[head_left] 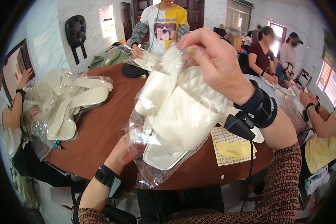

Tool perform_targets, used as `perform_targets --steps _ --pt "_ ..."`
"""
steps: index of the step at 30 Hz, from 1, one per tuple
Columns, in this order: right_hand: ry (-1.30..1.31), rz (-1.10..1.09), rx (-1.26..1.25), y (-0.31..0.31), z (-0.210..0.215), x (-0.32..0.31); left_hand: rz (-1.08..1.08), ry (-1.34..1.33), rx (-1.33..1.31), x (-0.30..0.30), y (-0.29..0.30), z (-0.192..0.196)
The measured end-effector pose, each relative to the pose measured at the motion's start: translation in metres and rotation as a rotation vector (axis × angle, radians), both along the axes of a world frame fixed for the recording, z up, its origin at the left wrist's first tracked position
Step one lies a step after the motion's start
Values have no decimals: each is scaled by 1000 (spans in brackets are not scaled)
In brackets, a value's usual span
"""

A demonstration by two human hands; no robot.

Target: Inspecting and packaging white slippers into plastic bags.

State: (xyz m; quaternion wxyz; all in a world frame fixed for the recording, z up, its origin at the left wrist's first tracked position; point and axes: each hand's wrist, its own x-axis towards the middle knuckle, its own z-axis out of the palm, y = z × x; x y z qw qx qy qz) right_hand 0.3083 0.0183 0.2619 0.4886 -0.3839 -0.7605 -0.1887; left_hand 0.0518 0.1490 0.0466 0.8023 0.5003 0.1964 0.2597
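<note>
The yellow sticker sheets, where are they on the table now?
In the head view, the yellow sticker sheets lie on the brown table at its near right edge, under the right hand wrist, just right of the clear bag of white slippers.

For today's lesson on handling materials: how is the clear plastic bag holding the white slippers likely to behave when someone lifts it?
The clear plastic bag looks floppy: it wrinkles and sags between the right hand pinching its top and the left hand beneath. It is probably light, since a fingertip pinch holds it up. The glossy film may be slippery, so the white slippers could shift inside.
</note>
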Motion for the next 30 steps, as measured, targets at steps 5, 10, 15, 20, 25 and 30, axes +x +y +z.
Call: perform_targets --steps 5,10,15,20,25,30 --pt "71 -47 -84 10 -7 24 -64 -142 -206 -18 17 -13" --pt "111 -257 -174 20 -16 74 99 -194 -130 -29 4 4" --pt "183 -374 -265 29 -32 108 109 -207 -109 -41 -12 15" --pt "207 -371 -252 30 -36 113 134 -211 -9 -52 -25 19" --pt "260 -378 -286 29 -36 102 202 -221 -2 -65 -45 27" --pt "230 -314 -286 44 -58 115 228 -185 68 -79 -50 20"
